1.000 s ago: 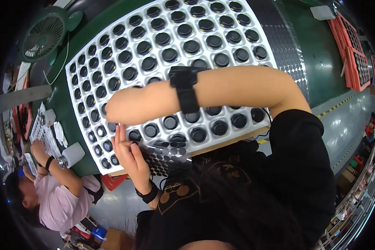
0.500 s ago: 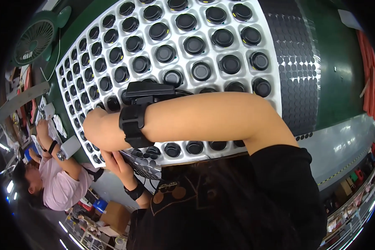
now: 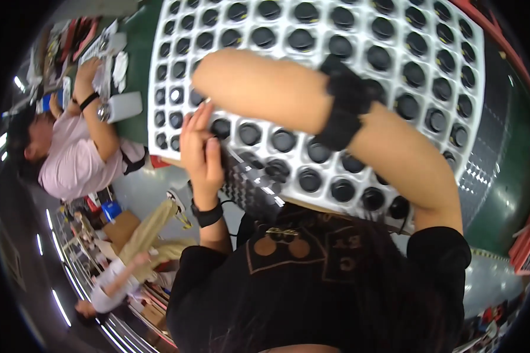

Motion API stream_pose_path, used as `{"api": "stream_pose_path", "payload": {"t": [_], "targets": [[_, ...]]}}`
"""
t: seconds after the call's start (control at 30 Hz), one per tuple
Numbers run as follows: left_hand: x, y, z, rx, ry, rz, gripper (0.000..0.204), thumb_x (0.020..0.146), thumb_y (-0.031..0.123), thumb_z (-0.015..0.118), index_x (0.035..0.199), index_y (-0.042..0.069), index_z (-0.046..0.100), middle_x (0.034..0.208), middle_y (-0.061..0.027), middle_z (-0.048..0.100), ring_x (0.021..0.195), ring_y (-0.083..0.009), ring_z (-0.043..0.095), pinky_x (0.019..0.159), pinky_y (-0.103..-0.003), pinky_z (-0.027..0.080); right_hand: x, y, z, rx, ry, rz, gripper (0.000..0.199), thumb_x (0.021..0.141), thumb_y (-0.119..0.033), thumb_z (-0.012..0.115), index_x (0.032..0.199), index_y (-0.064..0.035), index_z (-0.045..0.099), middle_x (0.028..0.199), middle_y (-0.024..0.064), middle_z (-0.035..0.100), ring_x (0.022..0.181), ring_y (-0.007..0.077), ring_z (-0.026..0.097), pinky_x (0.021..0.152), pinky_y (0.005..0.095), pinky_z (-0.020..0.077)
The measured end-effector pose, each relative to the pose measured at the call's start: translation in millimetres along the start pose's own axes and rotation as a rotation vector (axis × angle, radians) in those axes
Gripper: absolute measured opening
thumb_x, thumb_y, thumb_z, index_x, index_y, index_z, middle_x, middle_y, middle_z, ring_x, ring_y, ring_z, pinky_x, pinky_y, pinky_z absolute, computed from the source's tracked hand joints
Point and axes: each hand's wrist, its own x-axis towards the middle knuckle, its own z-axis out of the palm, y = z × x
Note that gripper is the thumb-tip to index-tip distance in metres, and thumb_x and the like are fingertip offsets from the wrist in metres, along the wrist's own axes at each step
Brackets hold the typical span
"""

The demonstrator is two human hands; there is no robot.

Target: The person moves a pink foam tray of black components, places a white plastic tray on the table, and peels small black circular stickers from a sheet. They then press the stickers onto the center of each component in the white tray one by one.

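Green matting [image 3: 500,176] covers the bench, and a large white tray [image 3: 471,65] of round pockets lies across it, most pockets holding a black disc [image 3: 303,40]. The discs are too many, and too many are hidden by the arm, to count exactly; the tray is one. A dark ribbed sheet [image 3: 489,147] shows along its right edge.

The left hand [image 3: 201,150] lies at the tray's near left corner, fingers [image 3: 195,126] stretched up and loosely curved over the rim, their tips beside a disc-filled pocket [image 3: 221,126] and a shiny pocket [image 3: 175,94] further up. Whether the fingertips pinch a disc cannot be told; nothing shows between them. A black band sits on that wrist [image 3: 206,213].

The right forearm [image 3: 288,94] crosses the tray from lower right to upper left, with a black strap [image 3: 343,112] round it. The arm ends near the tray's left columns, close to the left fingertips, but the hand itself is not shown, so its grip cannot be told.

Just under the left hand, at the tray's near edge, lies a dark cluttered part [image 3: 259,176], unclear in detail.

At the far left a second person in a pink top [image 3: 70,159] works at the same bench with their own hands [image 3: 91,70] among small white items.
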Motion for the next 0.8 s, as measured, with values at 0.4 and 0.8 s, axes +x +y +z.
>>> {"api": "stream_pose_path", "payload": {"t": [0.4,0.8], "targets": [[6,1,-9,0.108,-0.100,0.070,0.010,0.078,0.011,0.045,0.072,0.003,0.045,0.111,-0.0152,0.054,0.106,-0.0325,0.046,0.095,-0.045,0.024,23,9,-5,-0.113,-0.350,0.131,0.014,0.068,-0.002,0.055,0.082,0.0002,0.056,0.077,0.0112,0.056,0.074,0.0263,0.056,0.065,0.0317,0.0453],[3,-4,-11,0.062,-0.087,0.115,0.011,0.078,0.013,0.048,0.074,0.003,0.047,0.120,-0.0151,0.047,0.112,-0.0304,0.041,0.095,-0.046,0.021,35,2,-3,0.018,-0.508,0.228,0.013,0.066,-0.002,0.060,0.079,0.0008,0.059,0.076,0.0111,0.058,0.072,0.0280,0.056,0.064,0.0325,0.0444]]}}
